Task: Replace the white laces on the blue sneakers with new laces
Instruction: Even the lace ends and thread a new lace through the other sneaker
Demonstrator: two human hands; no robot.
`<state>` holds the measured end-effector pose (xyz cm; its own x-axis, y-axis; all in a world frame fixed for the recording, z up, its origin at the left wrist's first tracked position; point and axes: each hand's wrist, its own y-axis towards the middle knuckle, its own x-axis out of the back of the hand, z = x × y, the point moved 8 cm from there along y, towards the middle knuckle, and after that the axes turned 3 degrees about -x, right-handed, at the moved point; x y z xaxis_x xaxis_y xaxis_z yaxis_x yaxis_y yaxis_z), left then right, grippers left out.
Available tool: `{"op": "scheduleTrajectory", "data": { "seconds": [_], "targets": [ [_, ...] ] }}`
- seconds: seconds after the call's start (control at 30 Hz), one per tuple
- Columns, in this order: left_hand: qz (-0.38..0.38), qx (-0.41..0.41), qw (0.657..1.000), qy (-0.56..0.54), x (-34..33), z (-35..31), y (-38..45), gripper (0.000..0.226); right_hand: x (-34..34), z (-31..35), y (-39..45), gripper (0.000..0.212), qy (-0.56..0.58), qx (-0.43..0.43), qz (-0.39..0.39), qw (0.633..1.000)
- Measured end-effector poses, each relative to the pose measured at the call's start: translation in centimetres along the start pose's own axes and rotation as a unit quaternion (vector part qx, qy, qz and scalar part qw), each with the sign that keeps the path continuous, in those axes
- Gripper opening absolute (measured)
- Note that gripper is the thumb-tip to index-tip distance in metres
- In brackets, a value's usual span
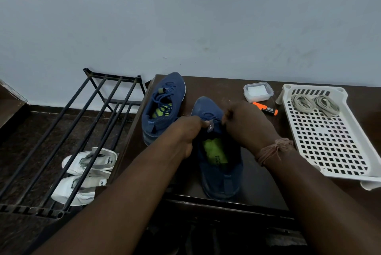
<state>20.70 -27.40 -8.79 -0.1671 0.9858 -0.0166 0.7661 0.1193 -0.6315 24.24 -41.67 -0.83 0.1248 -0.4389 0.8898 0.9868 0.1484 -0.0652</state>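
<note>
2 sneakers: both blue, both on the dark tabletop (226,87), toes pointing toward the wall.
Near sneaker (218,159): lies between the 2 forearms, green insole showing through the opening, tongue label up by the fingers.
Far sneaker (162,106): to the left of and beyond the near one, just beside it, with blue laces (162,101) threaded across it and a green insole visible inside.
Left hand (185,133): fingers curled at the left side of the near sneaker's tongue, gripping the shoe there; what exactly the fingertips pinch is hidden.
Right hand (245,124): fingers curled at the right side of the same tongue, gripping the upper; a pinkish thread band (272,149) wraps the wrist.
White tray (329,141): perforated, on the right of the tabletop, near the right forearm.
Grey laces (315,104): 2 coiled bundles, side by side at the far end of the tray.
Orange marker (266,108): lying between the near sneaker and the tray.
Clear box (257,91): small, lidded, just beyond the marker.
Black rack (82,131): metal bars, on the floor to the left of the tabletop.
White slippers (86,174): 1 pair, under the rack's bars.
</note>
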Motion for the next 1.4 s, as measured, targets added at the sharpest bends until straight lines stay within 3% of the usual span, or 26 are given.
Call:
{"op": "scheduleTrajectory", "data": {
  "seconds": [0.33,0.53,0.73,1.03,1.27,1.33,1.4],
  "targets": [
    [-0.006,-0.012,1.000,0.001,0.0,0.0,0.2,0.029,0.4,1.3,-0.6,0.011,-0.001,0.030,-0.053,0.998],
    [0.003,-0.005,1.000,-0.014,-0.1,0.2,0.0,0.033,-0.4,1.5,-0.2,0.022,0.039,0.043,0.003,0.998],
    [0.010,0.001,0.999,-0.031,-0.3,0.2,-0.2,0.021,-0.8,1.7,-0.1,0.016,-0.041,0.060,0.008,0.997],
    [-0.009,-0.001,1.000,-0.011,-0.1,0.2,-0.2,0.032,-0.7,0.9,0.1,0.009,0.110,0.030,0.027,0.993],
    [0.005,0.018,1.000,-0.010,0.0,-0.2,-1.1,0.027,-0.4,-0.2,0.3,0.016,0.170,-0.012,-0.015,0.985],
    [0.000,0.002,1.000,0.007,0.2,-0.6,-1.0,0.027,0.3,-1.2,0.7,0.015,0.296,-0.073,-0.032,0.952],
    [-0.024,-0.031,0.999,0.026,0.8,-1.3,-1.1,0.028,1.1,-2.0,0.6,0.017,0.511,-0.145,-0.045,0.846]
  ]
}}
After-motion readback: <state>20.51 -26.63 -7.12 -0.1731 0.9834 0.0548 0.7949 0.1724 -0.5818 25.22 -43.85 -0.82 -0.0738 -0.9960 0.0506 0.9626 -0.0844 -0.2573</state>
